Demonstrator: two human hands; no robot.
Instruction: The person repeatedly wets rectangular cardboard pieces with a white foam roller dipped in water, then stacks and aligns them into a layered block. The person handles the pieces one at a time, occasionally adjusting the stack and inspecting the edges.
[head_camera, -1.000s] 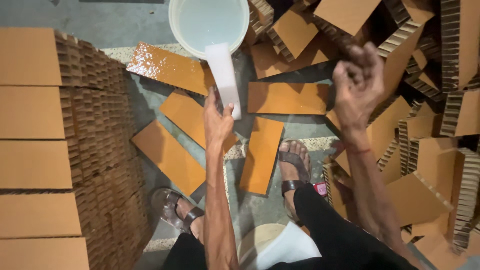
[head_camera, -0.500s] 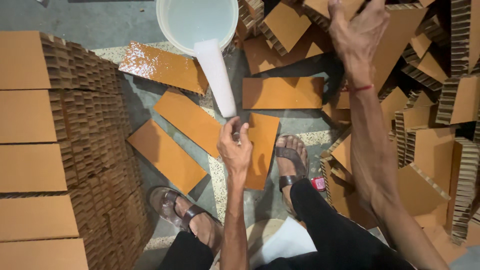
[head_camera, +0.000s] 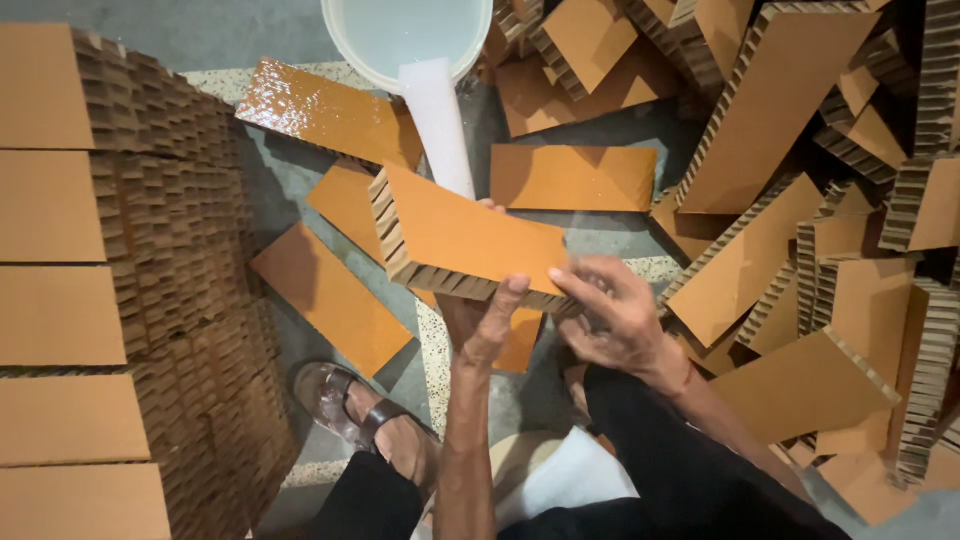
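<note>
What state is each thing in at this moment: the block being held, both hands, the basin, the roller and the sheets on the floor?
honeycomb cardboard block: lifted, tilted, held by both hands.
left hand: grips the block's lower edge.
right hand: on the block's right end.
white basin: holds pale liquid.
white roller: leans on the basin's rim.
glossy sheet: wet, flat on the floor.
plain sheet: dry-looking, flat.

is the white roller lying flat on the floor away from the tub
No, the white roller leans with its upper end on the rim of the white tub of pale liquid.
</note>
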